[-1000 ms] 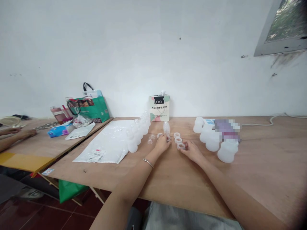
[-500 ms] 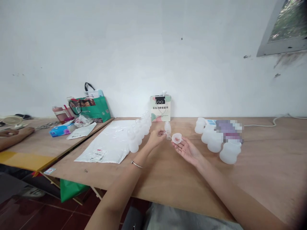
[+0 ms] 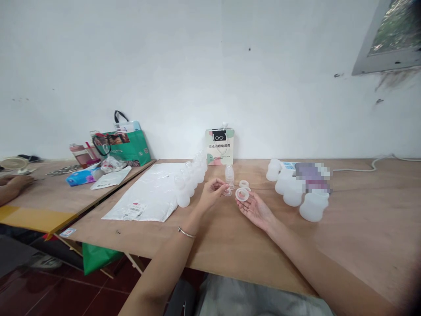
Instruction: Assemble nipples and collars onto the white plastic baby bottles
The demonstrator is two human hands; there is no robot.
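Note:
My left hand (image 3: 213,192) pinches a small clear piece with a round rim (image 3: 226,192), perhaps a bottle nipple; its shape is partly hidden by the fingers. Palm up, my right hand (image 3: 256,210) holds a translucent screw ring (image 3: 242,194) at its edge, with its hole facing me. Just behind that ring another translucent ring (image 3: 244,184) shows. A clear domed cap (image 3: 229,174) stands upright on the table beyond my left fingertips. To the left, a row of frosted baby bottles (image 3: 183,196) have clear domed caps on. Several open frosted bottle bodies (image 3: 311,207) line the right side.
A white plastic mailer (image 3: 144,188) lies left of the capped bottles. By the wall stands a paper bag (image 3: 220,151). On the neighbouring table are a green bag (image 3: 133,149), a tissue pack (image 3: 83,174) and another person's arm (image 3: 13,188). A white cable (image 3: 371,167) runs at right.
The rim of the clear piece in my left hand now shows more plainly, lower and nearer the ring. The ring in my right hand has turned to face me. The view has shifted slightly.

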